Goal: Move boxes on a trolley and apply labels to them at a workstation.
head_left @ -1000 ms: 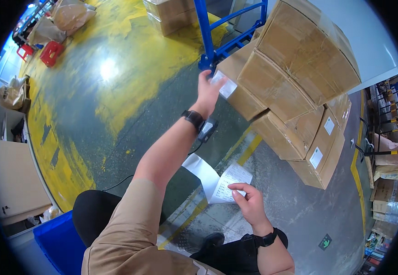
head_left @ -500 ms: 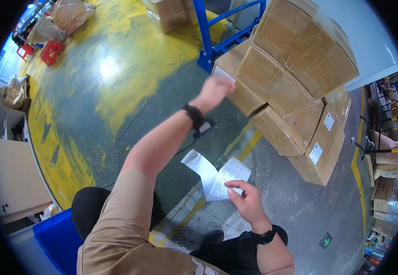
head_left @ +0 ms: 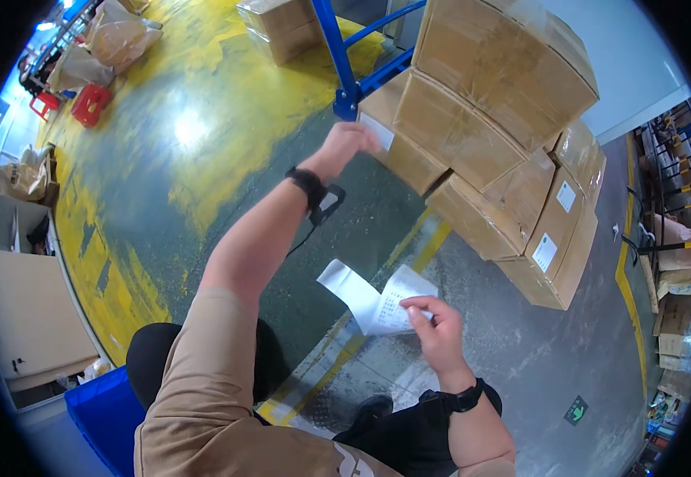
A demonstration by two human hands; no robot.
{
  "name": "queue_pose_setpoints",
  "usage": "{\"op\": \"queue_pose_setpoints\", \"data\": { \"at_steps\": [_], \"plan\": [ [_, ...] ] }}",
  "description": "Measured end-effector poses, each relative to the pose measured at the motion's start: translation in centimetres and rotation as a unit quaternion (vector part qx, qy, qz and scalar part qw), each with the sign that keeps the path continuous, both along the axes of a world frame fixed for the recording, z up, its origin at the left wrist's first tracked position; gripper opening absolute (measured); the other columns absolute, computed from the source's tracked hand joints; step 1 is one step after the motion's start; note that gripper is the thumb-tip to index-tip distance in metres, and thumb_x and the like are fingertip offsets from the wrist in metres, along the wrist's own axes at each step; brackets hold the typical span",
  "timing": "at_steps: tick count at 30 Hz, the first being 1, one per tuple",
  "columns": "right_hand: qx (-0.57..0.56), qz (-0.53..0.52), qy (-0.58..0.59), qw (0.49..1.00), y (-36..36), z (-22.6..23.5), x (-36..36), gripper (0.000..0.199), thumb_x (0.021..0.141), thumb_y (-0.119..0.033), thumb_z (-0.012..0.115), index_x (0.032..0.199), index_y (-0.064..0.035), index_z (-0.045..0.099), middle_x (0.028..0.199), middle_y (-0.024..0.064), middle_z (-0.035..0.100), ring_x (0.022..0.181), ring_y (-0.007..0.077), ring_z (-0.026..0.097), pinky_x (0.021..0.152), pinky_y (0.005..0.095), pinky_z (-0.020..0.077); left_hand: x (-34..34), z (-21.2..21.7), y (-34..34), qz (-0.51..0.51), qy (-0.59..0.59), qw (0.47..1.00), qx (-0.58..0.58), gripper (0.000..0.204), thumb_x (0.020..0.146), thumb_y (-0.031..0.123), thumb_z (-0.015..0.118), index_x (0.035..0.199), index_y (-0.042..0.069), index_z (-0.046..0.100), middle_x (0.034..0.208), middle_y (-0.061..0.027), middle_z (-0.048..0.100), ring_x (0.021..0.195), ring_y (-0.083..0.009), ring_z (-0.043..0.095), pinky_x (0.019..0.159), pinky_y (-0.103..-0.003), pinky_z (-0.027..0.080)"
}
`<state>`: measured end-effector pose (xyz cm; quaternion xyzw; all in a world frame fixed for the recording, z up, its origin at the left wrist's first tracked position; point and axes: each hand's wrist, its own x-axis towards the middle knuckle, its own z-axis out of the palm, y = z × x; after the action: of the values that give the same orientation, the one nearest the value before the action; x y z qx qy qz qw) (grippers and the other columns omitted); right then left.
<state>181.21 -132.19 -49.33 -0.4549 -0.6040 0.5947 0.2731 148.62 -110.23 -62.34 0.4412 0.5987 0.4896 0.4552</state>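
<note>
Far left: pale cabinet (head_left: 35, 310) with an open shelf compartment above its door, plus a brown-and-white paper sack (head_left: 26, 175) behind. Farther back, two red plastic stools (head_left: 91, 105) on the yellow-and-dark-green painted floor (head_left: 190, 171), close to bulging pale sacks (head_left: 127, 36). Near left, beside a black-clad knee: blue plastic container (head_left: 103, 409), partly seen.

Left of centre, at the far side: clear-wrapped brown cardboard box (head_left: 278, 32) on the floor, then an upright blue metal frame (head_left: 335, 60) just beside the stack. Strapped round the left wrist: black wristband (head_left: 307, 187), with a small dark corded device (head_left: 328, 203) just below. Holding left hand (head_left: 339, 149) out at the rectangular white label (head_left: 377, 129) on a low box, left end of the stack. Fingers blurred; cannot tell whether open or closed, nor whether pressing on the label.

Centre, near: gripping white printed paper sheet (head_left: 381, 314) between thumb and forefinger of right hand (head_left: 441, 330), above the floor; sheet creased, with a long flap angled off to the left.

Right, beyond: leaning stack of brown taped cardboard boxes (head_left: 473, 131), with two more white labels (head_left: 544, 252) on its right part. Near right: small green floor sign (head_left: 574, 410). Far right: dark racking (head_left: 679, 191) with packages.
</note>
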Motion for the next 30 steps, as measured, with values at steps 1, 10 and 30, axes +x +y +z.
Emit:
{"op": "queue_pose_setpoints", "data": {
  "at_steps": [1, 10, 30],
  "plan": [
    [-0.012, -0.005, -0.004, 1.0, 0.1, -0.1, 0.2, 0.019, 0.089, -0.015, 0.062, 0.101, -0.0011, 0.068, 0.091, 0.0035, 0.067, 0.081, 0.0095, 0.058, 0.073, 0.0235, 0.044, 0.7, -0.3, 0.0, -0.008, -0.047, 0.999, 0.017, 0.019, 0.078, 0.003, 0.051, 0.078, -0.001, 0.069, 0.079, -0.0095, 0.069, 0.081, -0.0166, 0.065, 0.078, -0.027, 0.048],
    [-0.03, -0.188, 0.097, 0.977, 2.9, -1.0, 2.4, 0.015, 0.09, -0.007, 0.058, 0.1, -0.0009, 0.066, 0.096, 0.0014, 0.064, 0.09, 0.0074, 0.054, 0.081, 0.0217, 0.0394, 12.8, 6.3, -9.9, -0.242, -0.165, 0.945, -0.148, 0.023, 0.091, 0.017, 0.057, 0.11, 0.004, 0.062, 0.082, -0.0074, 0.067, 0.074, -0.0138, 0.063, 0.071, -0.028, 0.05],
    [-0.197, -0.278, 0.33, 0.88, 5.6, -2.1, 4.8, 0.048, 0.1, -0.039, 0.042, 0.109, 0.0026, 0.063, 0.109, 0.0112, 0.065, 0.1, 0.02, 0.061, 0.091, 0.0337, 0.0464, 16.8, 14.0, -14.8, -0.336, 0.12, 0.934, 0.019, 0.024, 0.085, 0.002, 0.068, 0.109, 0.004, 0.064, 0.091, -0.0022, 0.065, 0.08, -0.0076, 0.059, 0.074, -0.024, 0.048]
  ]
}}
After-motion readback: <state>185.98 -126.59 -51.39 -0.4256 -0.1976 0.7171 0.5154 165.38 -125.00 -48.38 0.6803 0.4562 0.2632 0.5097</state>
